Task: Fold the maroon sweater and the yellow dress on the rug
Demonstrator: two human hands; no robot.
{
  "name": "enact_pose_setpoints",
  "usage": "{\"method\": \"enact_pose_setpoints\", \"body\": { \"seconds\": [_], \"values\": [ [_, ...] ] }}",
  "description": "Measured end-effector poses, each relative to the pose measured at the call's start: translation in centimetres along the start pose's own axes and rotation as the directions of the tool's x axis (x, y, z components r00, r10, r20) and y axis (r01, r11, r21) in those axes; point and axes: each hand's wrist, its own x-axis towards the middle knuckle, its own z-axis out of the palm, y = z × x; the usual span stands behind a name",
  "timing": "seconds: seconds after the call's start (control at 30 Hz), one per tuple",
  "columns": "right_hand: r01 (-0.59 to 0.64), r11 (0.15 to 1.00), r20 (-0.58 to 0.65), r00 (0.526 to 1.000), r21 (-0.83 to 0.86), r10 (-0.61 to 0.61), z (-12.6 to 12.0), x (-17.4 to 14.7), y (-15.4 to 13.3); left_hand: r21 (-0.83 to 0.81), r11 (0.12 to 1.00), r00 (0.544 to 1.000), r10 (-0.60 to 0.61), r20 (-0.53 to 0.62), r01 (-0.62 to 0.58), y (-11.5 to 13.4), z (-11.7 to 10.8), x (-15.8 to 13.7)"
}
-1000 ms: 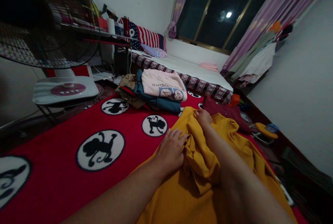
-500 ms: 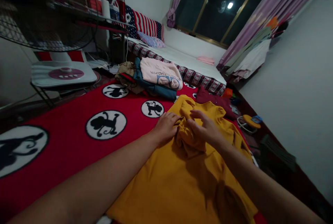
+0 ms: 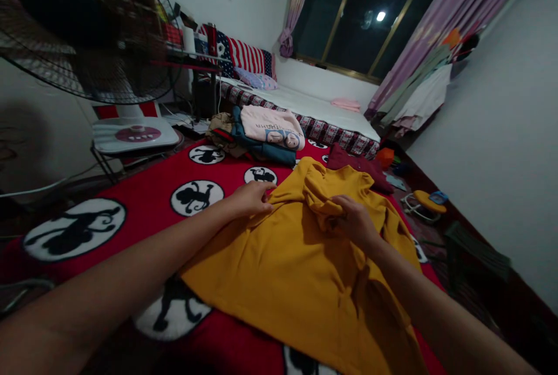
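Note:
A mustard-yellow long-sleeved top (image 3: 279,270) lies spread on a red blanket (image 3: 235,174) with black monkey figures in white circles. At its left edge, my left hand (image 3: 253,197) has thumb and fingers closed on the cloth near the shoulder. My right hand (image 3: 357,224) grips a bunched fold of the top, seemingly the sleeve, near its upper middle. Its fingertips are partly hidden by the cloth. Beyond the collar lies a folded maroon garment (image 3: 355,163).
Folded clothes with a pink top (image 3: 270,122) uppermost sit at the blanket's far side. A standing fan (image 3: 135,136) is at left, a white-topped bed (image 3: 305,96) under the window. At right are a yellow-seated stool (image 3: 429,202) and a dark green stool (image 3: 477,250).
My left hand has moved left from the bunched middle to the top's left edge. My right hand has come slightly nearer and closed on the fold. The view has shifted a little.

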Motion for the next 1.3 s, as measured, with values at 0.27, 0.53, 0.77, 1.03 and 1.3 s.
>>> {"method": "enact_pose_setpoints", "body": {
  "seconds": [0.27, 0.53, 0.77, 1.03, 1.3],
  "values": [
    [-0.140, 0.915, 0.181, 0.958, -0.380, 0.221, -4.2, 0.7, 3.9, 0.106, 0.992, 0.964, -0.091, 0.249, 0.066, -0.5, -3.7, -9.1],
    [-0.076, 0.832, 0.100, 0.983, -0.550, 0.156, 1.2, 2.8, -1.4, 0.007, 0.999, 0.966, -0.053, 0.253, 0.053, 2.8, -4.9, -10.9],
    [-0.228, 0.800, -0.159, 0.973, -0.555, 0.167, -0.2, 4.0, 1.9, -0.152, 0.988, 0.974, 0.043, 0.225, -0.008, 8.4, -4.0, -10.6],
    [-0.278, 0.826, -0.171, 0.960, -0.491, 0.222, 0.6, 3.1, 3.9, -0.280, 0.959, 0.906, 0.164, 0.390, -0.053, 11.8, 2.0, -9.3],
    [-0.229, 0.861, -0.177, 0.970, -0.454, 0.165, 3.2, 1.8, 5.7, -0.462, 0.876, 0.753, 0.394, 0.528, -0.135, 12.3, 2.8, -4.2]
  ]
}}
